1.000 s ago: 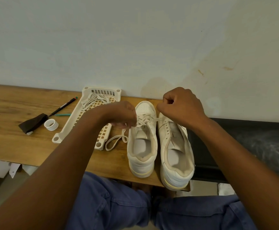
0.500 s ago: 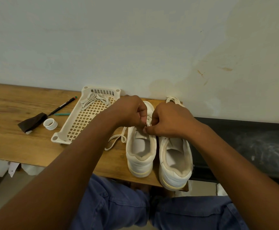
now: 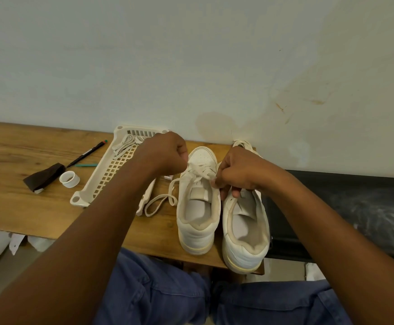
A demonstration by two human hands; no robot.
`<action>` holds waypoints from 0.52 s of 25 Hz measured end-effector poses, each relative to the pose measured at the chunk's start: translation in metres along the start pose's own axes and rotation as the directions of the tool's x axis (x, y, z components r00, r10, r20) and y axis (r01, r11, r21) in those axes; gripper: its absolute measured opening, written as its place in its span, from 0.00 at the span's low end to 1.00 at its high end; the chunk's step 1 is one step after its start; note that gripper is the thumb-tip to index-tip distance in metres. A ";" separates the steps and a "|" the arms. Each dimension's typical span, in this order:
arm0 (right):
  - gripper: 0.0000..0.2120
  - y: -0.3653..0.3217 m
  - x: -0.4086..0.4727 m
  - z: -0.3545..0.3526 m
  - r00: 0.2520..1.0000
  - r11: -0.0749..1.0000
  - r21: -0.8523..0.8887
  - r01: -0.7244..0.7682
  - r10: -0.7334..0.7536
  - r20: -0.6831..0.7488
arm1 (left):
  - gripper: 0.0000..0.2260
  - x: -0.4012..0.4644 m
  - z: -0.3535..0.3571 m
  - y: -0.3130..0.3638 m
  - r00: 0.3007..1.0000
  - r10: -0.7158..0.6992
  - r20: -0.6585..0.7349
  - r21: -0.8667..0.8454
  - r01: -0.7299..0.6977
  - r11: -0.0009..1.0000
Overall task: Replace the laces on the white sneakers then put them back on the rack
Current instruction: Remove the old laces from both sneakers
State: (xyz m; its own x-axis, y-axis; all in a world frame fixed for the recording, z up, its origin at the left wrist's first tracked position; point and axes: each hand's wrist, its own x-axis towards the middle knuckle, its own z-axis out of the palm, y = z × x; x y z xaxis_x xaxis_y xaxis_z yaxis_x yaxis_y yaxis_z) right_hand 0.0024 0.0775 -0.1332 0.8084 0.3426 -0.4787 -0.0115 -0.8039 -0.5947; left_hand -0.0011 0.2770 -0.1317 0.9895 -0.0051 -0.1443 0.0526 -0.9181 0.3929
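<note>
Two white sneakers stand side by side at the table's right end, heels toward me: the left sneaker (image 3: 198,207) and the right sneaker (image 3: 245,226). A cream lace (image 3: 201,171) crosses the left sneaker's eyelets. My left hand (image 3: 165,156) pinches one lace end at the shoe's left side. My right hand (image 3: 235,172) pinches the other end above the gap between the shoes. A slack loop of lace (image 3: 159,204) trails on the wood left of the shoe. Another lace bundle (image 3: 241,144) shows behind my right hand.
A cream plastic lattice rack (image 3: 102,181) lies on the wooden table (image 3: 15,195) with spare laces (image 3: 125,145) in it. Further left are a pen (image 3: 86,153), a white tape ring (image 3: 69,179) and a dark brown cloth (image 3: 43,177). A black surface (image 3: 355,207) adjoins on the right.
From wide apart, my hands met over the left sneaker's tongue, then drew slightly apart again, each pulling a lace end outward. The sneakers have stayed in place.
</note>
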 end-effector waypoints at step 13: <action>0.09 0.002 -0.001 -0.002 0.999 0.999 0.049 -0.021 0.019 0.034 | 0.09 -0.005 0.005 0.013 0.916 0.261 0.305 -0.165 -0.220 0.962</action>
State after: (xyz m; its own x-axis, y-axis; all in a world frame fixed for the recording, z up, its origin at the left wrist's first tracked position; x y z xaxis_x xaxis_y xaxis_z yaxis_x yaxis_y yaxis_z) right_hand 0.0027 0.0746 -0.1328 0.7874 0.3434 -0.5119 -0.0576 -0.7859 -0.6157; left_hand -0.0062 0.2631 -0.1301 0.8791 -0.3655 -0.3061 -0.1446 -0.8162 0.5594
